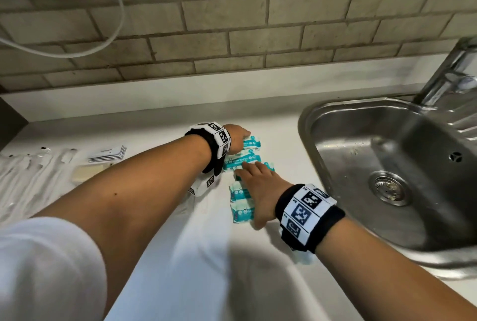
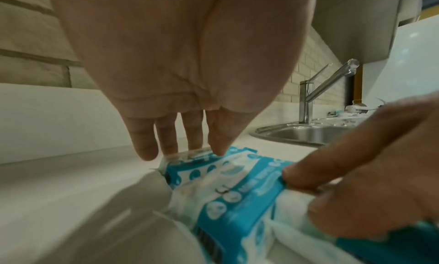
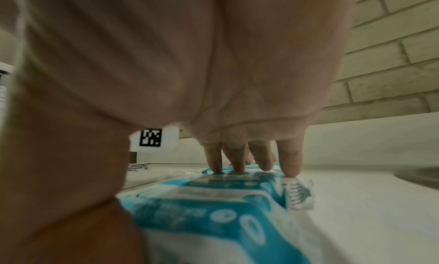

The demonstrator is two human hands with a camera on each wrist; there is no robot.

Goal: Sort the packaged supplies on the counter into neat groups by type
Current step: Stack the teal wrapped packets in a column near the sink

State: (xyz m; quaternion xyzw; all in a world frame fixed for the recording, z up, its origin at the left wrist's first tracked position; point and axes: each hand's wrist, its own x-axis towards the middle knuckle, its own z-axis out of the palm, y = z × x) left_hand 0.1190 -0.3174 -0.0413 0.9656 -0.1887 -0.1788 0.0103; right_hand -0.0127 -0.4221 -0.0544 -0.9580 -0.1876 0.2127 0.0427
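On the white bench, just left of the sink, I see teal wipe packets in a column. Left hand — straight fingers touching the far packet. Right hand — flat, fingers pressing the middle packets. White sachets lie well left.

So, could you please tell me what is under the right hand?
Teal wipe packets lie in a row on the counter under the right hand; its fingers press one. The palm covers their right parts.
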